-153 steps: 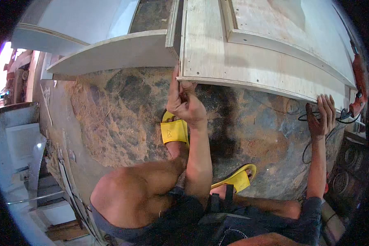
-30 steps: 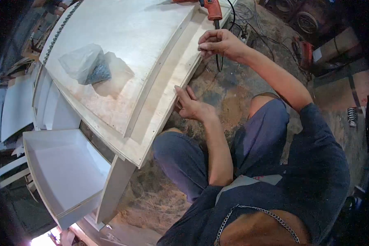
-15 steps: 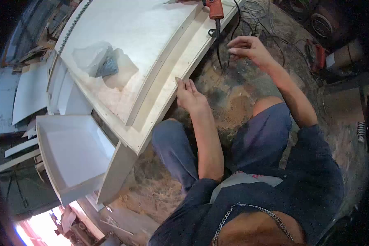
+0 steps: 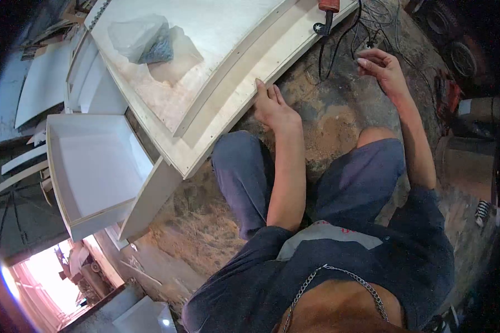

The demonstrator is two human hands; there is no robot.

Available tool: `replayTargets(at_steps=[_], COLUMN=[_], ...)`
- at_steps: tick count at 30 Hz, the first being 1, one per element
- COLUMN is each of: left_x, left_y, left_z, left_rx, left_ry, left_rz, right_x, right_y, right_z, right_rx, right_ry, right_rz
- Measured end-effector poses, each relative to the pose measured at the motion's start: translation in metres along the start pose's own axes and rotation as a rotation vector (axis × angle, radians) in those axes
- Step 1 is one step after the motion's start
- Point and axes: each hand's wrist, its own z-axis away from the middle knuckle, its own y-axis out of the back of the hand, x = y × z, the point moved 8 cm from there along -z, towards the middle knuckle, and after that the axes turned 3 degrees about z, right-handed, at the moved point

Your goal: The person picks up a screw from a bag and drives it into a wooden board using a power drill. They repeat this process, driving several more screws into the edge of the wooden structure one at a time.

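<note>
In the head view, the wooden panel (image 4: 236, 91) reaches across the top from 11 to 1 o'clock of the picture's centre, a curved strip (image 4: 228, 64) standing along its top face; the left hand (image 4: 278, 108), near 12 o'clock, lightly grasps the panel's outer edge, one digit laid on the top face and the other fingers bent at the rim.

The right hand (image 4: 384, 72) is raised at 2 o'clock, well apart from the panel and over the stained floor (image 4: 333, 125); its thumb and fingers are bent close together, and whether something small is pinched there I cannot tell.

A clear plastic bag (image 4: 141, 41) with dark small contents lies on the panel at 11 o'clock, beside a brown patch; a red power tool (image 4: 329, 5), cut off by the frame, sits over the panel at 1 o'clock, its black cord (image 4: 341, 41) looping to the floor; a shallow white box (image 4: 97, 166), open side up, is at 9 o'clock, just beside an upright board (image 4: 153, 200); a carton (image 4: 469, 161) stands at 3 o'clock.
</note>
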Motion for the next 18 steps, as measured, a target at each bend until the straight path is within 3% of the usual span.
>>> replayTargets(at_steps=[4, 7, 8, 10, 12, 14, 16, 18], left_x=[-0.004, -0.010, -0.020, -0.042, -0.051, -0.042, -0.042, -0.025], left_y=[0.001, -0.001, 0.003, 0.007, -0.004, -0.041, -0.054, -0.074], left_z=[0.003, 0.002, 0.003, 0.015, 0.043, 0.070, 0.072, 0.079], left_rx=[0.004, -0.015, -0.024, -0.050, -0.097, -0.399, -0.443, -0.560], left_ry=[-0.085, -0.136, -0.112, 0.131, 0.131, -0.072, -0.147, -0.430], left_rz=[0.007, -0.003, 0.018, 0.007, -0.077, -0.257, -0.229, -0.388], right_x=[-0.021, -0.038, -0.043, -0.047, -0.053, -0.063, -0.068, -0.071], right_y=[-0.027, -0.048, -0.053, -0.062, -0.068, -0.074, -0.078, -0.080], right_z=[-0.010, -0.018, -0.021, -0.025, -0.025, -0.022, -0.015, -0.012], right_rx=[-0.007, -0.139, -0.158, -0.217, -0.210, -0.221, -0.229, -0.217], right_ry=[0.017, 0.109, 0.141, 0.158, 0.169, 0.172, 0.166, 0.194], right_rz=[0.091, 0.150, 0.165, 0.069, 0.058, 0.068, 0.077, 0.043])
